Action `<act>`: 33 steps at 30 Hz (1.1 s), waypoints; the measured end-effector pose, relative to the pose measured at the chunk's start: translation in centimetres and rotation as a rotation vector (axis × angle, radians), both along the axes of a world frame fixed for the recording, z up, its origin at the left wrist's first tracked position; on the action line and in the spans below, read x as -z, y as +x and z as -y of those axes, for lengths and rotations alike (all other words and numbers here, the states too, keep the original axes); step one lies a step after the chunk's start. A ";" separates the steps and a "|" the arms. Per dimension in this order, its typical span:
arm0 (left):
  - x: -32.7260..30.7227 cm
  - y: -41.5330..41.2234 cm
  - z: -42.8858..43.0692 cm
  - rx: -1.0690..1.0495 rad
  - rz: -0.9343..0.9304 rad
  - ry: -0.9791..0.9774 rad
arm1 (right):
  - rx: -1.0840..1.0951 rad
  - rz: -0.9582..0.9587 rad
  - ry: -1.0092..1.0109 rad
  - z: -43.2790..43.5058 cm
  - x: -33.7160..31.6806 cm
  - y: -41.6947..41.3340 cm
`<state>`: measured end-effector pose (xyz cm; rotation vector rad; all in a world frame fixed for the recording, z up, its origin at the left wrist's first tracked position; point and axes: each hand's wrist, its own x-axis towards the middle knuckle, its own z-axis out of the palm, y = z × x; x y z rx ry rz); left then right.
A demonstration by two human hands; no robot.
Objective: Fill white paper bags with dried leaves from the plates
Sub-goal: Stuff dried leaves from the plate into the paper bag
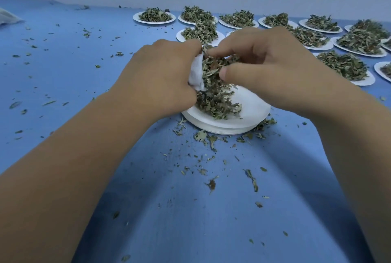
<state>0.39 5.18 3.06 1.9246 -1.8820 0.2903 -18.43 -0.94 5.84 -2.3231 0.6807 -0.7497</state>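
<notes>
A stack of white paper plates (251, 117) sits at the table's centre with a heap of dried green leaves (215, 95) on it. My left hand (163, 76) grips a small white paper bag (196, 74) at the left side of the heap, its mouth facing the leaves. My right hand (268, 68) is curled over the top of the heap, with fingertips and thumb pinching leaves against the bag's mouth. Most of the bag is hidden behind my left hand.
Several white plates heaped with dried leaves (154, 16) stand in rows across the back and right of the blue tablecloth (84, 72). Loose leaf bits (211, 142) lie scattered in front of the stack and to the left. Something pale (8, 17) lies at the far left edge.
</notes>
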 end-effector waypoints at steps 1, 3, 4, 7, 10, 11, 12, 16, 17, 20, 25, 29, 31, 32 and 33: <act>0.0 0.1 0.0 -0.007 0.008 -0.003 | -0.002 0.015 0.017 0.0 0.0 0.0; 0.0 0.1 0.0 -0.011 0.000 0.001 | 0.013 0.042 0.001 0.0 0.3 0.3; 0.1 0.0 0.0 -0.011 -0.008 0.012 | 0.035 0.066 -0.001 0.1 0.6 0.5; 0.3 -0.3 0.2 0.000 -0.015 0.036 | 0.110 0.140 0.030 0.2 1.3 1.1; 0.4 -0.5 0.5 0.013 0.004 0.049 | 0.185 0.174 0.033 0.1 1.8 1.8; 0.5 -0.5 0.6 0.018 0.002 0.049 | 0.197 0.179 0.014 0.0 1.9 2.1; 0.6 -0.6 0.7 0.024 0.001 0.047 | 0.206 0.180 -0.006 -0.1 2.0 2.3; 0.6 -0.5 0.8 0.032 -0.017 0.030 | 0.218 0.209 -0.020 -0.3 2.3 2.7; 0.5 -0.4 0.9 0.024 -0.022 0.029 | 0.191 0.211 0.012 -0.2 2.2 2.5; 0.4 0.2 0.8 -0.007 -0.056 0.020 | 0.057 0.133 0.116 0.2 1.7 1.4; 0.5 -0.4 0.7 0.022 -0.052 0.052 | 0.045 0.164 0.115 0.5 1.7 1.1; 0.4 -0.9 0.4 0.047 -0.060 0.057 | 0.030 0.174 0.166 0.7 1.7 1.0; 0.4 -1.0 0.3 0.060 -0.034 0.070 | 0.049 0.159 0.129 0.8 1.8 1.1; 0.4 -1.1 0.3 0.063 -0.025 0.066 | 0.074 0.145 0.079 0.9 1.9 1.1; 0.3 -1.2 0.2 0.065 -0.019 0.054 | 0.104 0.131 0.040 1.0 1.9 1.0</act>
